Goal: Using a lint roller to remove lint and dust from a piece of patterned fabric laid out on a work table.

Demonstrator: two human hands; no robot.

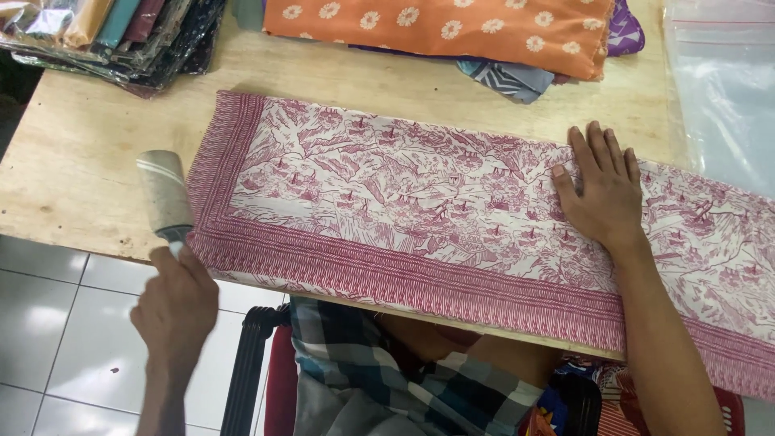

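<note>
Folded red-and-white patterned cloth [420, 218] lay lengthwise along the wooden table [73, 178].

Your right hand [601, 190] pressed it flat, fingers spread, gripping nothing. Your left hand [173, 311] had closed round a lint roller [164, 194], just off the cloth's nine-o'clock end.

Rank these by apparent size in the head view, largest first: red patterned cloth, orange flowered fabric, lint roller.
1. Red patterned cloth
2. Orange flowered fabric, partly cut off by the frame
3. Lint roller, held in the left hand

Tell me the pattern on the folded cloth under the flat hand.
Maroon scenery print on white, striped border; head view.
</note>
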